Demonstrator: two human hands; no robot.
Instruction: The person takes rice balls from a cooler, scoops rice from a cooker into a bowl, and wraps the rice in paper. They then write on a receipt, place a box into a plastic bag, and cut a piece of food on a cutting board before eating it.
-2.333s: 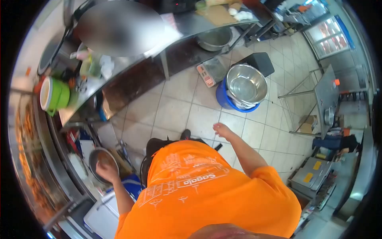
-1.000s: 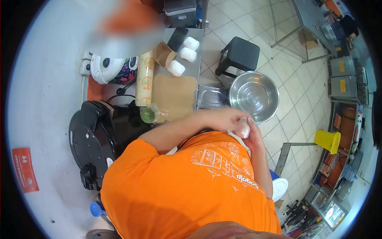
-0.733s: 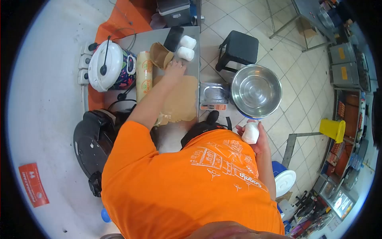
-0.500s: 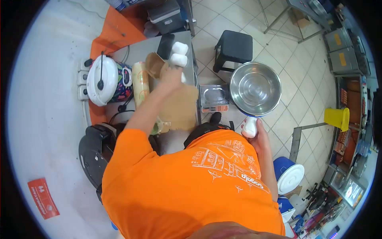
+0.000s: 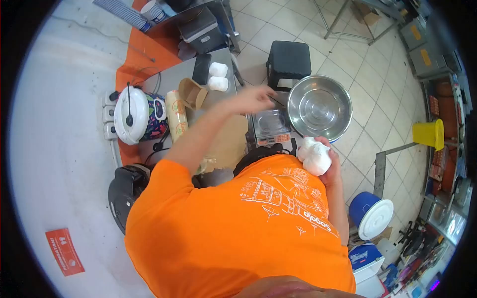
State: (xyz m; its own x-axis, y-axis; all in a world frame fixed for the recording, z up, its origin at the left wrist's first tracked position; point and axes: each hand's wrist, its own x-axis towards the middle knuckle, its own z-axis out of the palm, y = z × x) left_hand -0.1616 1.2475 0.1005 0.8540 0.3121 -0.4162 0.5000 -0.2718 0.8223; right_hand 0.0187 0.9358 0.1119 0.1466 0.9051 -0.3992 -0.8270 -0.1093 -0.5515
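Note:
My left hand is in the air beside the counter, over the edge of a flat scale. Its fingers look apart with nothing between them, though they are slightly blurred. My right hand is closed around white rounded bundles in front of my orange shirt, close to a large metal bowl. Two more white bundles lie on the counter by a black phone-like slab. Nearby are an open brown paper container and brown paper.
A plastic-wrapped roll and a patterned cooker stand on the left, with a black appliance below. Ahead is a black stool. To the right are a blue bucket and a yellow container.
My left hand has moved right, away from the counter's white bundles. More white bundles now show in my right hand, which has tilted up. The whole view has shifted slightly.

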